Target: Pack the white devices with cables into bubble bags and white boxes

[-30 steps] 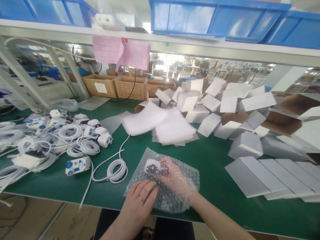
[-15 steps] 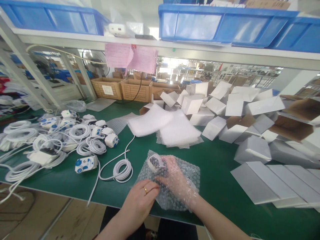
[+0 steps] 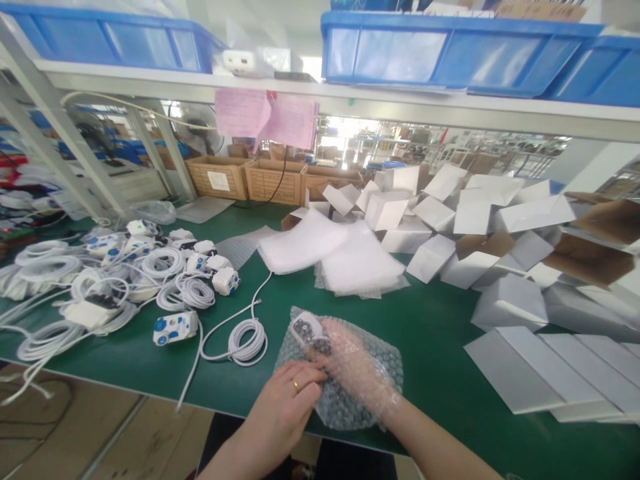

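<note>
A clear bubble-wrap bag (image 3: 377,360) lies at the near edge of the green table (image 3: 430,320). My right hand (image 3: 353,370) is inside the bag, fingers closed on a small white device (image 3: 304,328) with dark buttons near the bag's far left corner. My left hand (image 3: 290,400), with a ring on one finger, pinches the bag's near left edge. A white coiled cable (image 3: 245,340) lies just left of the bag, joined to a white and blue device (image 3: 174,328).
Many white devices with coiled cables (image 3: 115,273) cover the left of the table. A stack of white foam bags (image 3: 340,257) lies behind. White cartons (image 3: 480,227) and flat white boxes (image 3: 550,367) fill the right. Cardboard boxes (image 3: 250,177) stand at the back; blue bins (image 3: 450,50) sit overhead.
My right hand has pushed the white device a little deeper into the bag, and my left hand has shifted along the bag's near edge and closed on it.
</note>
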{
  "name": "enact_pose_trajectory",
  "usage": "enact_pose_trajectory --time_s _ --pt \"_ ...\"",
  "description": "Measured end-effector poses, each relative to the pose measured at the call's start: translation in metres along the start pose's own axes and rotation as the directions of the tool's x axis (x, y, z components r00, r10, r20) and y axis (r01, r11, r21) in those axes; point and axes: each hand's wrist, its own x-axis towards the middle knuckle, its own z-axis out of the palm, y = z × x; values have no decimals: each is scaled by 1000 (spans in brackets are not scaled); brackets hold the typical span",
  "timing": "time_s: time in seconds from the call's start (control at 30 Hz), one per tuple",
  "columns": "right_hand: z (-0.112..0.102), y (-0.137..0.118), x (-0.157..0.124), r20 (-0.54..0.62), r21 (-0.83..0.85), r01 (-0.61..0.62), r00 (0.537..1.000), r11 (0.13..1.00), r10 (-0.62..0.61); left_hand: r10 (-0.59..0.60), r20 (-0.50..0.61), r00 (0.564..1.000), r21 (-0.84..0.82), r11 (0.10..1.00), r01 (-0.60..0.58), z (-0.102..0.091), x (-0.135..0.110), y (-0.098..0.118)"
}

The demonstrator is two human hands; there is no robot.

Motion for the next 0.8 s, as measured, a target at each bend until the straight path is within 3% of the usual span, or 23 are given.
enact_pose_trajectory --time_s 0.33,0.47,0.63,0.7,0.8 --pt "0 7 3 -3 -17 -79 997 997 79 -50 97 994 20 999 48 -14 -3 -6" --pt "0 2 5 -25 -23 -124 992 992 123 -93 113 989 168 983 74 -9 0 -17" --pt "2 12 12 -34 -63 -124 992 990 122 -29 212 977 192 981 -13 2 3 -33" --pt "-7 17 16 -27 -76 -104 994 992 102 -38 220 975 218 976 -11 4 5 -38" --pt "-39 11 14 -18 -94 -49 999 994 47 -85 207 975 261 965 29 5 9 -48"
